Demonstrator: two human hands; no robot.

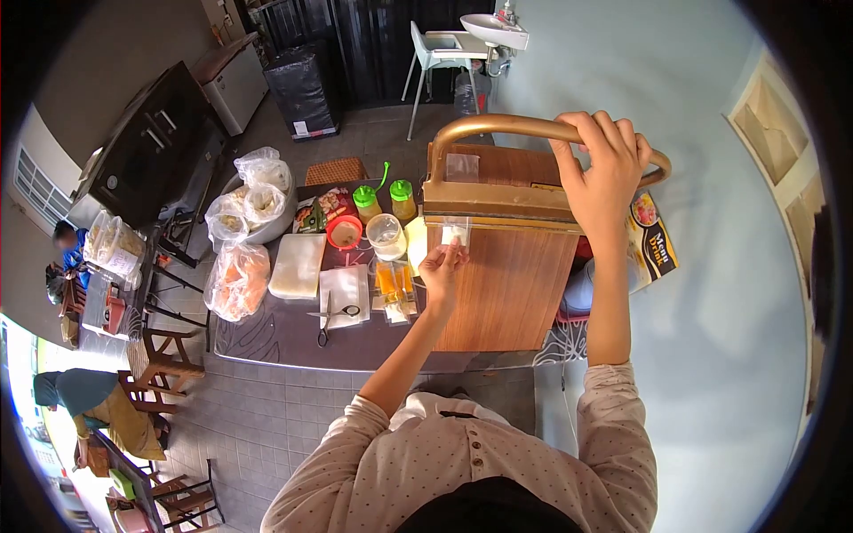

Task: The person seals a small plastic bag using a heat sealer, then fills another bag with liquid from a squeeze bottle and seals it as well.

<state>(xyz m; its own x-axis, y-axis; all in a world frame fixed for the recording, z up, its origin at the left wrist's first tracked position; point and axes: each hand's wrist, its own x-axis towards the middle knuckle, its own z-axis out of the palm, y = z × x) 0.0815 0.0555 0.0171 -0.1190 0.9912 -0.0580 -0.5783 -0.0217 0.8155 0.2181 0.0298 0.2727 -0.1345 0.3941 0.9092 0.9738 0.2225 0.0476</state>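
Left of left hand [442, 266]: scissors [328, 314] lay on table [267, 345], jar [387, 251] beyond, bottles [367, 210] just behind jar.

small clear packet [456, 230], whitish inside, at edge of gold-handled device [509, 244].

The curved metal handle [498, 125] is golden bronze, the rectangular panel [506, 293] wood-grained brown, the buttoned cloth shirt [418, 453] pale beige with dark dots.
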